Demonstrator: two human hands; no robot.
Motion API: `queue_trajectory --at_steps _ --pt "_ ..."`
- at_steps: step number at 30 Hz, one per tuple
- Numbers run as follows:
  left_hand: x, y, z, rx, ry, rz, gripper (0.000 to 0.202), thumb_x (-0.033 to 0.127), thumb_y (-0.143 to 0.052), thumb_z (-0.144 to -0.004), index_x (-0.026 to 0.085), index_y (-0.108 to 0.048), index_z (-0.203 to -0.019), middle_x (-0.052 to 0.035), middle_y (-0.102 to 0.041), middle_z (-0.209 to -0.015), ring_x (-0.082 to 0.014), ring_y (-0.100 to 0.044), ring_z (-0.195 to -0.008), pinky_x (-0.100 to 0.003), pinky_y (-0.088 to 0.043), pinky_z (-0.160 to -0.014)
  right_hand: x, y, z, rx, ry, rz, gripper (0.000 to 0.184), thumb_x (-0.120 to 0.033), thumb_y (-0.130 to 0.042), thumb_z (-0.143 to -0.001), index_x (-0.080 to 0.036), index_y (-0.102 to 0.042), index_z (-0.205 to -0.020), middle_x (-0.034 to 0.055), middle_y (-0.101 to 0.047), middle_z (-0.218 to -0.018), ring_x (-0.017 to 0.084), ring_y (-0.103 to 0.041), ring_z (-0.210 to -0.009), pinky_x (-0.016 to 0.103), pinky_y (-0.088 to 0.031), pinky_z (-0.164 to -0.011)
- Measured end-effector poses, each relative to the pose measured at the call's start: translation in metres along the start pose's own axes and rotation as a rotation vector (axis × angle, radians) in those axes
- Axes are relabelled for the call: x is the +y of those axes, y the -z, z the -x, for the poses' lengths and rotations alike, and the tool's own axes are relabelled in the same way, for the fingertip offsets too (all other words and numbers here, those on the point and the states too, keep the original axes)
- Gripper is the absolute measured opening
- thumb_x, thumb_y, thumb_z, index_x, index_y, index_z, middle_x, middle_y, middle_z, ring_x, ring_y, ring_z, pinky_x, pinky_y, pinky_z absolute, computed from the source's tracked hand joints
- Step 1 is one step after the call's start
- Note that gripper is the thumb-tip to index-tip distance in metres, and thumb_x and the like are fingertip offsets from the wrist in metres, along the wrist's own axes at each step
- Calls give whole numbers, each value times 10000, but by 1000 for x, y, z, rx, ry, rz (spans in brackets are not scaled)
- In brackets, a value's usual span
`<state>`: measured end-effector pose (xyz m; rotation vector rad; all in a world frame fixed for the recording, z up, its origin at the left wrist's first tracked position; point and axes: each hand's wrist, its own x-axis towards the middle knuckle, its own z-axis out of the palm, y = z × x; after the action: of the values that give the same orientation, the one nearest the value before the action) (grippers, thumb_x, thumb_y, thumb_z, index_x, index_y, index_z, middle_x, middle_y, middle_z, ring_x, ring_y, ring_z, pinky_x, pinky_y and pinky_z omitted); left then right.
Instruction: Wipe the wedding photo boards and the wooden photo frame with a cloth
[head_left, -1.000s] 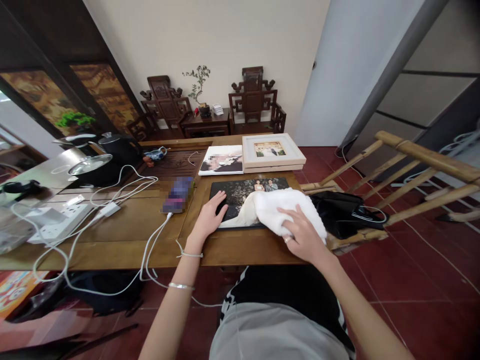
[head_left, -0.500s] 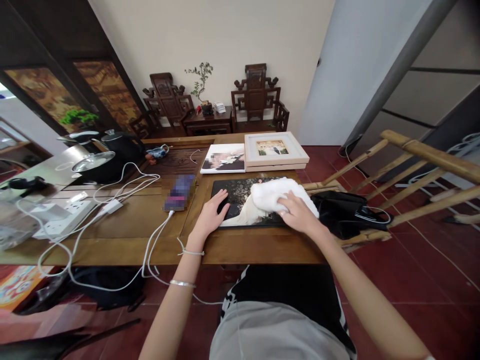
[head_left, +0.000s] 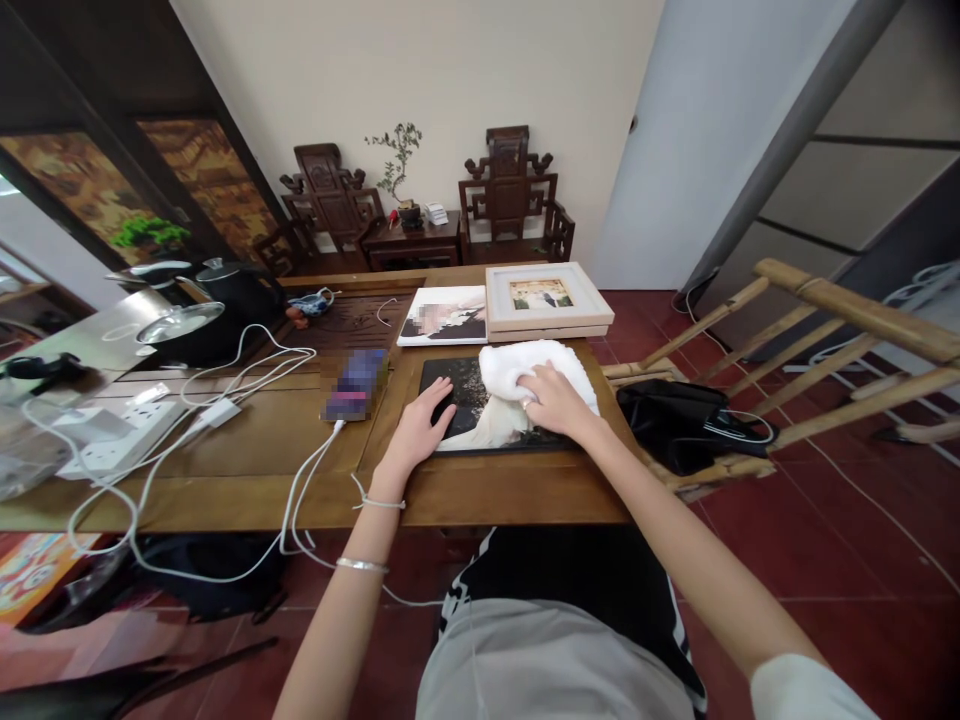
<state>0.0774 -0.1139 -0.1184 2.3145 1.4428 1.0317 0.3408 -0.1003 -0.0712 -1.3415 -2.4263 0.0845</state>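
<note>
White cloth bunches under curled right fingers, seemingly gripped; left fingers splay on photo.

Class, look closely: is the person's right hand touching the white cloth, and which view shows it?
Touching. The head view shows the right hand resting on the white cloth, which dents beneath it.

The white cloth covers the far right part of the photo panel, so the print under it cannot be seen. The fingertips of the right hand are partly hidden in the folds. Coarse blocks blur the phone and part of the flat picture. The figures inside the pale frame are too small to tell. The right edge cuts the bamboo chair.
</note>
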Motion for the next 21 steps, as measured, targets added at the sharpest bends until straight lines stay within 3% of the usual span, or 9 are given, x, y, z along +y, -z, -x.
queue_trajectory --at_steps 5,8,10,14,18,21 --pt "1 -1 0 5 -5 -5 438 361 -480 -956 124 -598 -1306 -154 -548 -1435 -268 -469 -1382 -470 -359 -1176 -32 0 70 27 145 -98 281 -135 -521 -702 -161 -724 -895 203 -620 -1311 337 -552 -1205 606 -242 -1142" --pt "2 -1 0 4 -1 -10 439 354 -476 -955 119 -598 -1306 -156 -550 -1433 -266 -467 -1385 -465 -358 -1177 -47 3 98 31 136 -167 263 -115 -518 -682 -171 -716 -844 215 -624 -1306 331 -544 -1236 627 -230 -1148" --pt "3 -1 0 3 2 -10 442 350 -474 -954 109 -599 -1304 -162 -552 -1429 -266 -467 -1384 -459 -359 -1178 -52 5 103 24 113 -187 274 -112 -512 -685 -181 -716 -855 204 -638 -1288 321 -544 -1240 622 -231 -1151" --pt "3 0 0 -7 6 -7 438 358 -480 -952 131 -597 -1307 -151 -546 -1438 -271 -459 -1389 -468 -355 -1179 -49 8 79 -15 73 -154 292 -128 -510 -716 -180 -716 -917 173 -662 -1234 315 -576 -1158 592 -257 -1141" --pt "3 1 0 -14 17 -9 438 364 -490 -949 139 -597 -1309 -145 -550 -1437 -271 -455 -1392 -466 -347 -1184 -35 6 25 -59 -6 -64 322 -151 -485 -779 -174 -720 -997 130 -699 -1001 288 -612 -979 496 -330 -1086" --pt "3 1 0 -12 21 -9 439 360 -488 -949 140 -591 -1314 -143 -548 -1439 -261 -453 -1394 -466 -349 -1183 -24 2 -16 -58 -62 -17 349 -191 -476 -823 -168 -714 -1077 136 -694 -999 296 -609 -970 444 -377 -1010"
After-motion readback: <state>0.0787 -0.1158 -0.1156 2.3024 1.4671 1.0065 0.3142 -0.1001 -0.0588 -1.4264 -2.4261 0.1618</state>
